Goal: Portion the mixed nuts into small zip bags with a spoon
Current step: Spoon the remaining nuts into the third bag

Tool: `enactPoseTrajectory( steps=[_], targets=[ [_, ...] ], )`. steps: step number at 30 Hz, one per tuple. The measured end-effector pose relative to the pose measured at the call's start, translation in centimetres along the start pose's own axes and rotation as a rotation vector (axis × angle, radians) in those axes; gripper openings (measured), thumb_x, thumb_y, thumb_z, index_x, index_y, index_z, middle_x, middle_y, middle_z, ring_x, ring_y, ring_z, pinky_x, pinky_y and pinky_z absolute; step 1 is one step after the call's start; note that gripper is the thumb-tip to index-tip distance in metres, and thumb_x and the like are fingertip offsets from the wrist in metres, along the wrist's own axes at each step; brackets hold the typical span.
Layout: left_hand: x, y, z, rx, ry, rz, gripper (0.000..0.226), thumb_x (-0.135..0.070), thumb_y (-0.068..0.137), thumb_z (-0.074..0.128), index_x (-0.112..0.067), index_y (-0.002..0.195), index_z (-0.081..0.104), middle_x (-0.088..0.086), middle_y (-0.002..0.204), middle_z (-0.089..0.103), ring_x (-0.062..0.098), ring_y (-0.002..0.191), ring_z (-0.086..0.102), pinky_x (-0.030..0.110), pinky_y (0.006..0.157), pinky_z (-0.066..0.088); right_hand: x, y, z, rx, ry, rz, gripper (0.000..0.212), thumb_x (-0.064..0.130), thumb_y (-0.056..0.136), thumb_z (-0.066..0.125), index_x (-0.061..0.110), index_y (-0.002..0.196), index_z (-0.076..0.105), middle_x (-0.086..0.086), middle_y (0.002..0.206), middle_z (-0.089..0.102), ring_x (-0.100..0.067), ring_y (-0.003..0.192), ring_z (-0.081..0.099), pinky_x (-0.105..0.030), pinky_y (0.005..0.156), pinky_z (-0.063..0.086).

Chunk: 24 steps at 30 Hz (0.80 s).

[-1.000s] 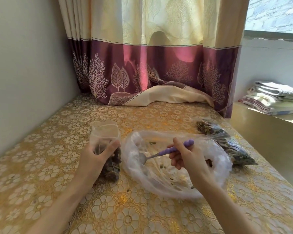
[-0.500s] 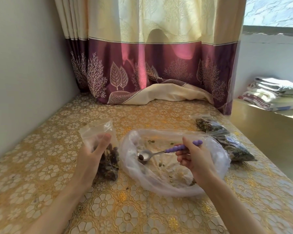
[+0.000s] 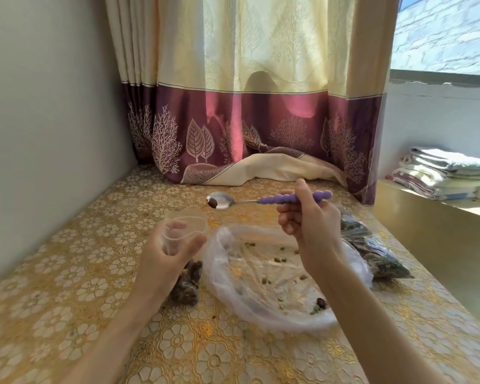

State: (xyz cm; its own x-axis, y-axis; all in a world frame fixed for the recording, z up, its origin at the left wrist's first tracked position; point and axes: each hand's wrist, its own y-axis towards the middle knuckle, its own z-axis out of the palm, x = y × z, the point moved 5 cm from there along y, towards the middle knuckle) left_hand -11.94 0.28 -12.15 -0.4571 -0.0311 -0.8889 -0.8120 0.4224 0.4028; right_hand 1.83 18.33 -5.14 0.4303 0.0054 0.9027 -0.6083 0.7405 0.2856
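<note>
The left hand (image 3: 166, 256) grips an open small bag (image 3: 185, 231) part-filled with nuts; at its two o'clock, the right hand (image 3: 311, 225) pinches a spoon (image 3: 261, 200) carrying one nut (image 3: 212, 202) above the nearly emptied big bag (image 3: 275, 275).

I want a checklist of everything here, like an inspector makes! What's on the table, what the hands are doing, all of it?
Surface: table under a gold flower-patterned cover.
Job's things: small zip bag, partly filled, mouth open; spoon with purple handle carrying one dark nut; big clear bag, almost empty, a few bits left; filled bags lying at right.
Clutter: crumbs near the small bag.
Hands: left hand holds the small bag open; right hand grips the spoon above it.
Cables: nothing seen.
Surroundings: curtain, wall, folded cloths on a ledge.
</note>
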Motion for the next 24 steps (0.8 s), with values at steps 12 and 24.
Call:
enactPoseTrajectory(
  steps=[12,24],
  targets=[
    [-0.2,0.2,0.3,0.039,-0.052,-0.003,0.057,-0.067,0.059,0.071,-0.036,0.101,0.048,-0.008,0.089,0.067,-0.002,0.073,0.064,0.014,0.059,0.046,0.5,-1.3,2.7,0.281,-0.064,-0.083,0.028,0.014,0.098,0.046,0.000,0.083,0.065,-0.020,0.084,0.073,-0.014,0.051,0.052,-0.019,0.042,0.040],
    [0.7,0.1,0.6,0.072,-0.120,-0.033,0.036,-0.045,0.068,0.068,-0.034,0.100,0.056,-0.009,0.091,0.072,0.003,0.084,0.067,0.016,0.068,0.049,-3.0,1.2,-7.5,-0.138,-0.312,0.006,0.040,0.030,0.097,0.050,0.004,0.071,0.065,-0.012,0.069,0.072,-0.013,0.047,0.054,-0.019,0.040,0.042]
  ],
)
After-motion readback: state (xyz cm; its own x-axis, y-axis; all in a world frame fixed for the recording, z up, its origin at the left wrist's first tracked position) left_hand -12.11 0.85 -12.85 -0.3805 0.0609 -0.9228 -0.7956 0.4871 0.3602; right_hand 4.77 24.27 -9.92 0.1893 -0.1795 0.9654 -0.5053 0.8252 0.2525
